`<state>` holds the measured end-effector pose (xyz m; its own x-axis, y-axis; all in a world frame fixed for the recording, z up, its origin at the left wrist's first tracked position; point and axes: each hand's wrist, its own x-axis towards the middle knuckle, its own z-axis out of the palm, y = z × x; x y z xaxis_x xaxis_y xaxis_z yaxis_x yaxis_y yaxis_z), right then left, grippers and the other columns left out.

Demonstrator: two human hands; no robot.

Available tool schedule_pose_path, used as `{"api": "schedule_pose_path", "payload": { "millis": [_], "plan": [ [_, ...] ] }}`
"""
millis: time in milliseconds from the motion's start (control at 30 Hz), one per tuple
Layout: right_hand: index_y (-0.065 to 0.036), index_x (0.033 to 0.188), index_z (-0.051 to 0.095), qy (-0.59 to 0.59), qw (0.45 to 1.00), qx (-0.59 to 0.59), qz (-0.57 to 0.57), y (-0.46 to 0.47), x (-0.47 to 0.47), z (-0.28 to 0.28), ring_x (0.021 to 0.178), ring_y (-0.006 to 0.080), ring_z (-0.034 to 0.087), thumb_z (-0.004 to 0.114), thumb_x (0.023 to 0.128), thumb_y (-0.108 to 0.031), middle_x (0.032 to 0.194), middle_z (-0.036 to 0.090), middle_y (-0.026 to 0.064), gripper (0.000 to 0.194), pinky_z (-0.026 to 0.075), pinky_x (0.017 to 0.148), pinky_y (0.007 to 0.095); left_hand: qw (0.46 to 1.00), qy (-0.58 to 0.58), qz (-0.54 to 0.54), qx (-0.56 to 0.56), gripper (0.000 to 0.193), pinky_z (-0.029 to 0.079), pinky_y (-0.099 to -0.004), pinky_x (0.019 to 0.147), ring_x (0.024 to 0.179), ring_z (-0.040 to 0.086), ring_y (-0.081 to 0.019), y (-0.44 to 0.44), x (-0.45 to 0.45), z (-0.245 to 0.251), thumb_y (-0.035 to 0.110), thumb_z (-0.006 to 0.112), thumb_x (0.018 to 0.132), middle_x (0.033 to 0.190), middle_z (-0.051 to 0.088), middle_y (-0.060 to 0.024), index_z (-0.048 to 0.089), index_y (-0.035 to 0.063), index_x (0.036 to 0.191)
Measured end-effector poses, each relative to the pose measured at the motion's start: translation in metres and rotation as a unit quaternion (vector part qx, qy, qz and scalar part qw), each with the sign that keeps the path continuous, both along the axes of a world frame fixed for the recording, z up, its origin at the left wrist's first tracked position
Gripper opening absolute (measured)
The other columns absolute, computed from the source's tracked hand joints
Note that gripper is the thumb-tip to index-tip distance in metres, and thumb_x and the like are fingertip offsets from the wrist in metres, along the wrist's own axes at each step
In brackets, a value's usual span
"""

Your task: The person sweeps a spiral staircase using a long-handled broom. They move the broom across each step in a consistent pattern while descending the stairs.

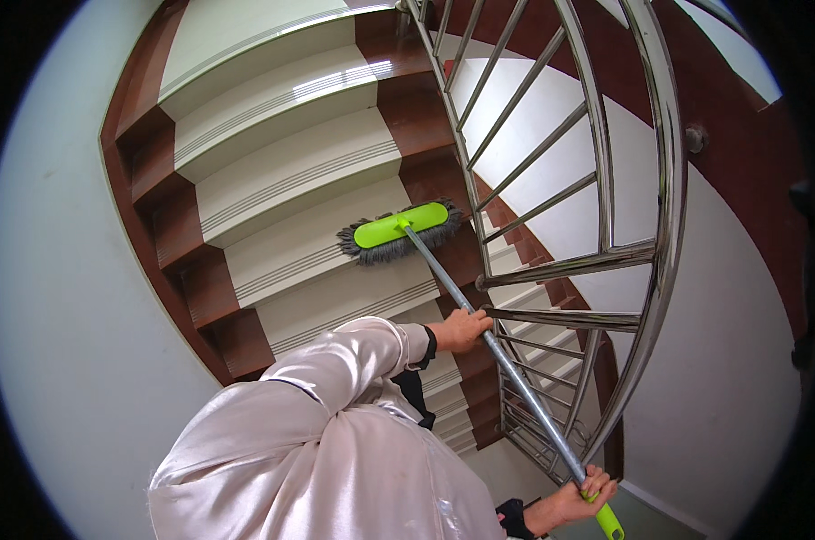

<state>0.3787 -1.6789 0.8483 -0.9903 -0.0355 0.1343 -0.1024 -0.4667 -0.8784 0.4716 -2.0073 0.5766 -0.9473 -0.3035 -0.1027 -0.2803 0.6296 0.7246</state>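
Note:
A dust mop with a bright green plate [402, 225] and grey shaggy fringe [384, 255] rests on a cream stair tread [299, 260], its right end over the dark red-brown border. From the plate a grey metal pole [532, 395] slants to the lower right. My left hand [460, 330] grips the pole partway down, close beside the railing. At the pole's far end my right hand [573, 498] is closed around it, by the green handle grip [609, 521].
A stainless steel railing [664, 202] runs along the right, its bars close to the pole. White wall [63, 270] bounds the stairs on the left. Several cream steps with red-brown borders [417, 121] rise ahead. Beyond the railing, another flight [515, 263] shows lower down.

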Motion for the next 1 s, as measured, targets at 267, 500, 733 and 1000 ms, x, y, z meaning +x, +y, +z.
{"api": "schedule_pose_path", "payload": {
  "millis": [267, 500, 733, 1000],
  "plan": [
    [-0.012, 0.085, 0.043, -0.074, 0.996, -0.030, 0.040, -0.045, 0.010, -0.054, 0.057, 0.0102, 0.035, 0.050, 0.099, -0.004, 0.062, 0.032, -0.0021, 0.017, 0.045, 0.083, 0.0362, 0.997, -0.010, 0.072, -0.041, 0.039, 0.048, -0.0519, 0.078, 0.093, 0.058, -0.0425, -0.043, 0.024, -0.033, 0.019, 0.071, 0.083, 0.114, 0.052, -0.0133, 0.050, 0.0134, 0.116],
    [-0.011, 0.087, 0.044, -0.073, 0.993, -0.017, 0.086, -0.064, 0.029, -0.043, 0.060, 0.0108, 0.035, 0.051, 0.100, -0.004, 0.065, 0.032, -0.0021, 0.016, 0.047, 0.083, 0.0385, 0.992, -0.013, 0.109, -0.063, 0.031, 0.047, -0.0512, 0.076, 0.089, 0.058, -0.0405, -0.066, 0.043, -0.020, 0.022, 0.075, 0.083, 0.108, 0.055, -0.0098, 0.055, 0.0160, 0.106],
    [-0.011, 0.083, 0.041, -0.014, 0.996, -0.057, 0.065, 0.013, -0.006, -0.001, 0.056, 0.0100, 0.032, 0.048, 0.104, -0.009, 0.064, 0.031, -0.0019, 0.023, 0.044, 0.080, 0.0308, 0.991, 0.019, 0.085, -0.102, 0.034, 0.044, -0.0489, 0.073, 0.085, 0.058, -0.0361, -0.023, 0.031, 0.084, 0.023, 0.080, 0.077, 0.101, 0.055, -0.0078, 0.056, 0.0162, 0.101],
    [-0.011, 0.081, 0.038, -0.011, 0.990, -0.094, 0.105, -0.019, -0.004, 0.002, 0.062, 0.0106, 0.034, 0.047, 0.106, -0.012, 0.067, 0.030, -0.0004, 0.027, 0.045, 0.091, 0.0326, 0.977, 0.070, 0.151, -0.132, 0.041, 0.043, -0.0471, 0.085, 0.094, 0.055, -0.0366, -0.060, 0.009, 0.107, 0.010, 0.076, 0.074, 0.106, 0.054, -0.0071, 0.056, 0.0150, 0.110]
  ]
}}
